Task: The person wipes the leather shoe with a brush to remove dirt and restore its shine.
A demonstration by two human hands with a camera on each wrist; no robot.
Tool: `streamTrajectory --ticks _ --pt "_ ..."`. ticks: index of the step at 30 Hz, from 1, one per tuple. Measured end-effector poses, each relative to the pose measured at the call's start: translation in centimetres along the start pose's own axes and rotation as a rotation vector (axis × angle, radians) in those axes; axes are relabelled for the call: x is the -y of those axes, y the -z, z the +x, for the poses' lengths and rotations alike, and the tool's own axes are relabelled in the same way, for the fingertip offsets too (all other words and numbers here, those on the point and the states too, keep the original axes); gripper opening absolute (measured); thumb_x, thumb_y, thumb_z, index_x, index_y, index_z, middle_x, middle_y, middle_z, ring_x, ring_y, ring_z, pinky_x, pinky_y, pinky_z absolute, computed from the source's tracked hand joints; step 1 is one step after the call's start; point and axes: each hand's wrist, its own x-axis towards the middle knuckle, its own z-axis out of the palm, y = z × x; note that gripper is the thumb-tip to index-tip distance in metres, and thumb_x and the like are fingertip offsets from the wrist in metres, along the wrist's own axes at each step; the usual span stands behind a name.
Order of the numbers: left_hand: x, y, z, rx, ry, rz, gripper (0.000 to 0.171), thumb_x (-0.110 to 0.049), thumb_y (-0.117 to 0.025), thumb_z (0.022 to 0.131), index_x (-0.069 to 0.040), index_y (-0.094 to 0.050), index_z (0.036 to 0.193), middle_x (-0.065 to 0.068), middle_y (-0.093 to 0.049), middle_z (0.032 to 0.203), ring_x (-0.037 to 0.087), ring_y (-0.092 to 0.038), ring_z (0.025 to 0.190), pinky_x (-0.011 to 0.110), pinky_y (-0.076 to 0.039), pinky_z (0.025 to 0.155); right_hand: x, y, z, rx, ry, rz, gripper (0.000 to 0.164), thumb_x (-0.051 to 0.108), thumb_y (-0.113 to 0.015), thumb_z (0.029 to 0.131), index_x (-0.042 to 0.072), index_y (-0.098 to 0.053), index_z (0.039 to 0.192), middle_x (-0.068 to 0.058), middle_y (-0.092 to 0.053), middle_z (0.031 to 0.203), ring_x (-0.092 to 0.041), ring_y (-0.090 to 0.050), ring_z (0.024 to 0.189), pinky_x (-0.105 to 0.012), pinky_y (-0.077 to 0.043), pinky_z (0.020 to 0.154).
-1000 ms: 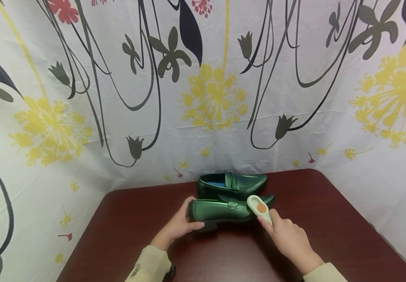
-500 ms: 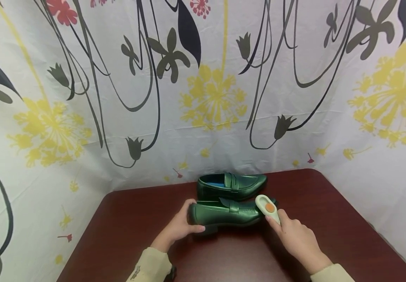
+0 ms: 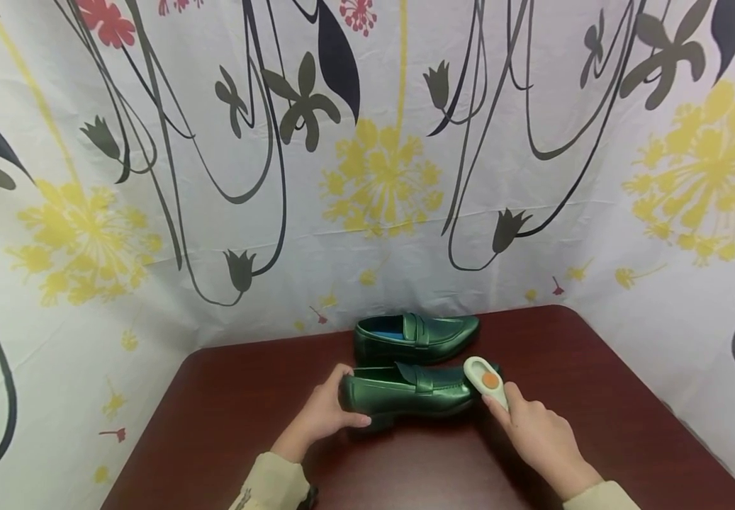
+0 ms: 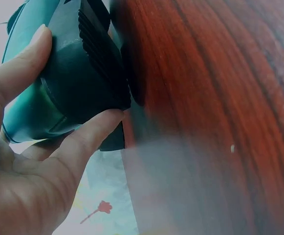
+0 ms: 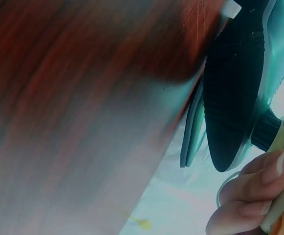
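Observation:
My left hand (image 3: pixel 322 414) grips the heel of a shiny green loafer (image 3: pixel 380 398), with the thumb low near the heel block. In the left wrist view, the thumb and a finger clasp the back of the loafer (image 4: pixel 58 93). A pale green brush (image 3: pixel 485 382) with an orange round spot is held by my right hand (image 3: pixel 542 432) over the toe. The right wrist view shows the brush's dark bristles (image 5: pixel 266 129) against the toe's upper, and the toe's black sole (image 5: pixel 234 93) raised off the table. Most of the toe is hidden behind the brush in the head view.
A second green loafer (image 3: pixel 446 338) with a blue insole stands just behind the first, by the back edge. The dark red wooden table (image 3: pixel 246 397) carries both. A white cloth (image 3: pixel 380 276) with printed flowers hangs around the back and sides.
The brush has slid right and slightly down, from the front of the upper to the toe tip. The held loafer has moved slightly lower and tipped, showing more of its opening. My left hand keeps its grip.

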Motion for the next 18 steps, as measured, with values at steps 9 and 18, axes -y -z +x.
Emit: streamTrajectory --ticks 9,18 --pt "-0.1 -0.7 -0.3 -0.025 -0.031 0.128 0.068 -0.029 -0.093 0.072 -0.021 -0.044 0.118 0.0 -0.064 0.1 0.018 -0.058 0.087 0.035 -0.05 0.074 -1.0 -0.3 0.1 0.05 -0.022 -0.014 0.06 0.066 -0.039 0.101 0.007 -0.048 0.109 -0.011 -0.055 0.064 -0.029 -0.055 0.053 -0.043 -0.037 0.044" --pt "-0.3 -1.4 -0.7 -0.048 -0.041 0.185 0.061 -0.02 -0.091 0.074 -0.02 -0.046 0.115 0.002 -0.064 0.112 0.018 -0.057 0.098 0.037 -0.05 0.081 -2.0 -0.7 0.4 0.09 -0.04 -0.019 0.065 0.069 -0.037 0.1 0.005 -0.049 0.112 -0.011 -0.056 0.068 -0.029 -0.057 0.056 -0.044 -0.038 0.045"
